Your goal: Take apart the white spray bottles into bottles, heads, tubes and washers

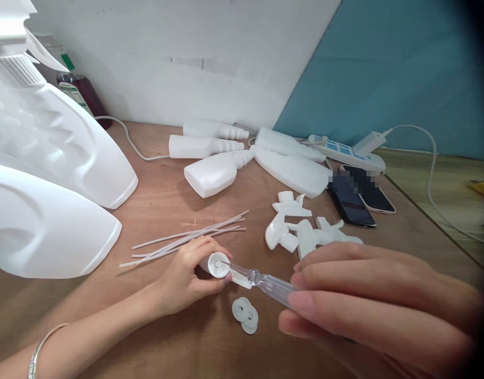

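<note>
My left hand (190, 276) is closed around a white trigger spray head (217, 265), its round opening turned toward me. In my right hand (368, 295) is a small screwdriver (271, 287) with a transparent handle. Its thin shaft points left, and the tip is at the opening of the spray head; how far it goes in I cannot tell. Several white ring washers (245, 314) lie overlapped on the wooden table (179, 347), below the spray head. Thin white tubes (187, 239) lie crossed just beyond my left hand.
More trigger spray heads (293, 229) lie to the right. Several white bottles (214, 171) lie on their sides at the back; large white spray bottles (68, 131) are at left. Two phones (350, 197), a power strip (344, 152) with a cable and a dark bottle (84, 97) are also there.
</note>
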The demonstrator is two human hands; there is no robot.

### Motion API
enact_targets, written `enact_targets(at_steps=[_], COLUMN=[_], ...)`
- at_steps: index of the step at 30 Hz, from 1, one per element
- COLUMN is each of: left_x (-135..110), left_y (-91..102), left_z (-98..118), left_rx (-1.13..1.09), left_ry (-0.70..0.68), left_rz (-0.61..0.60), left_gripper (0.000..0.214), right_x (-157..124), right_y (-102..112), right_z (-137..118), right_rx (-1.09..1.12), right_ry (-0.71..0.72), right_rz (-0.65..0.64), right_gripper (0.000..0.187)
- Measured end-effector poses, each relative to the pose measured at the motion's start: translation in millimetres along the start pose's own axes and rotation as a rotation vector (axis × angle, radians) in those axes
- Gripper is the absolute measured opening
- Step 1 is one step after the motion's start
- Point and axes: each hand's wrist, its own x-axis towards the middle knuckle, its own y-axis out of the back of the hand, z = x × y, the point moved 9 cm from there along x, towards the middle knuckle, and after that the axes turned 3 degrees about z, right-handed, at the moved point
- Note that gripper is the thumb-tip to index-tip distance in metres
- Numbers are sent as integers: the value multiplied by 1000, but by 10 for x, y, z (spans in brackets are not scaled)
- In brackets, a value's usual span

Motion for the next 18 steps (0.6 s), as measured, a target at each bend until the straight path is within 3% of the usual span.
enact_targets(at_steps=[3, 6, 10, 14, 18], left_x=[3, 7, 9, 2, -2], left_y=[2, 4, 4, 1, -10], left_z=[-1, -2, -9, -37, -61], left_rx=[1, 4, 13, 23, 30], left_ry=[2, 5, 11, 28, 38], left_rz=[-3, -9, -12, -3, -5], left_gripper=[16, 16, 16, 20, 21], right_x=[118, 191, 154, 56, 36], right_y=[-84, -123, -242, -390, -489], right_z=[-187, -294, -323, -335, -230], right_rx=[-110, -171, -263, -178, -74], right_ry=[140, 162, 198, 329, 238], right_rz=[-1, 30, -20, -69, -80], right_gripper=[22, 9, 14, 22, 22])
